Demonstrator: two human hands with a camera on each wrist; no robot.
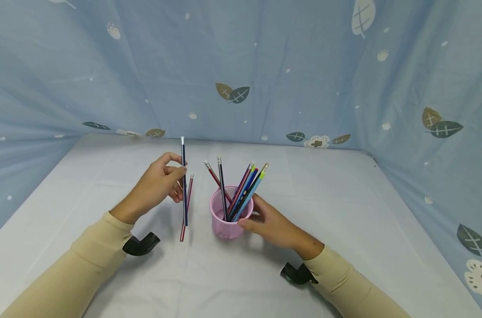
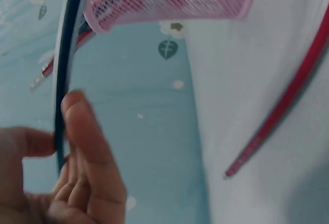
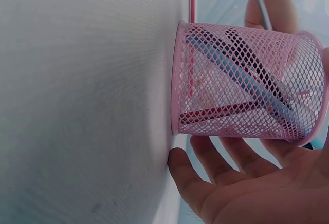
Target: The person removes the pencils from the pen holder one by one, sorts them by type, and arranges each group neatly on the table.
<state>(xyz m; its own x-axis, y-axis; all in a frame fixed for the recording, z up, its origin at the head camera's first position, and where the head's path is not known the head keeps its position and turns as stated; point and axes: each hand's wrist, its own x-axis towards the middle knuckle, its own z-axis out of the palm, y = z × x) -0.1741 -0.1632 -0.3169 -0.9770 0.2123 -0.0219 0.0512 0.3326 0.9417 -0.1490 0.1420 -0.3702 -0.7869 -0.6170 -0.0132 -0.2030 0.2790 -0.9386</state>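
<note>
My left hand [image 1: 157, 185] pinches a dark blue pencil [image 1: 184, 190] between thumb and finger, held upright with its eraser end up. In the left wrist view the blue pencil [image 2: 64, 54] stands between the thumb and fingers of the hand [image 2: 92, 172]. Below it a red pencil [image 1: 189, 198] lies on the table. A pink mesh cup [image 1: 226, 229] holds several pencils and pens [image 1: 244, 194]. At the cup's right side my right hand [image 1: 276, 225] rests with its thumb by the rim; in the right wrist view its fingers [image 3: 205, 157] lie along the mesh cup [image 3: 231, 80].
A white cloth covers the table [image 1: 344, 212]. Behind it and along the sides hangs a blue curtain [image 1: 304, 57] with leaf and flower prints. Black devices [image 1: 141, 244] are worn at both wrists.
</note>
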